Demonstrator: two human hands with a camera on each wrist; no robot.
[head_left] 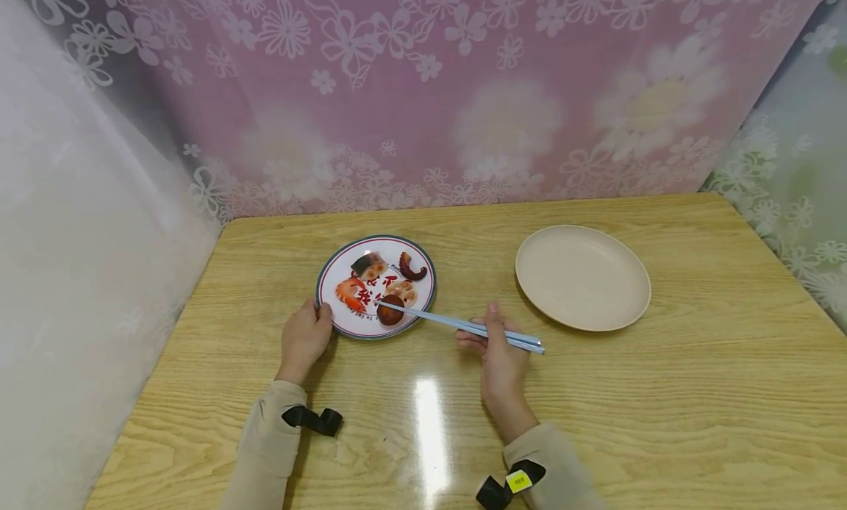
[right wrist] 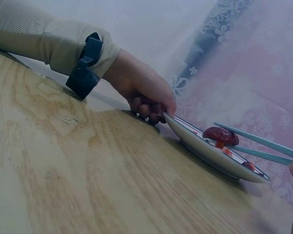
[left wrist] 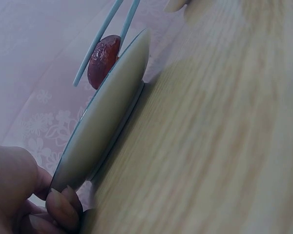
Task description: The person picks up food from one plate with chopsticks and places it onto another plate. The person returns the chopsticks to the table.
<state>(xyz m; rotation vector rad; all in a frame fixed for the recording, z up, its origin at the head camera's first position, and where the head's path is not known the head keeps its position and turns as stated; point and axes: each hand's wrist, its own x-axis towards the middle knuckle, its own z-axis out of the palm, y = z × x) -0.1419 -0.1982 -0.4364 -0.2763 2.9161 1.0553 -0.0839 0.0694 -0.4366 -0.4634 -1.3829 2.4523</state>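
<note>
My left hand (head_left: 306, 339) pinches the near-left rim of a white plate (head_left: 345, 324) with a blue and red border. My right hand (head_left: 501, 367) holds a pair of light-blue chopsticks (head_left: 450, 320), reaching left over the plate. Between the chopsticks sits a round, shiny brown mushroom cap (left wrist: 102, 61), at the plate's near side; whether it touches the plate is unclear. Also on the plate are an orange shrimp (head_left: 351, 295), a dark curled tentacle (head_left: 412, 268), a pale holed slice like lotus root (head_left: 404, 292), and a black-and-tan food piece (head_left: 368, 266).
A plain beige oval plate (head_left: 582, 278) lies on the wooden table (head_left: 715, 392) to the right, beyond my right hand. Pink flowered cloth (head_left: 423, 128) hangs behind the table's far edge. Each sleeve carries a black wrist mount.
</note>
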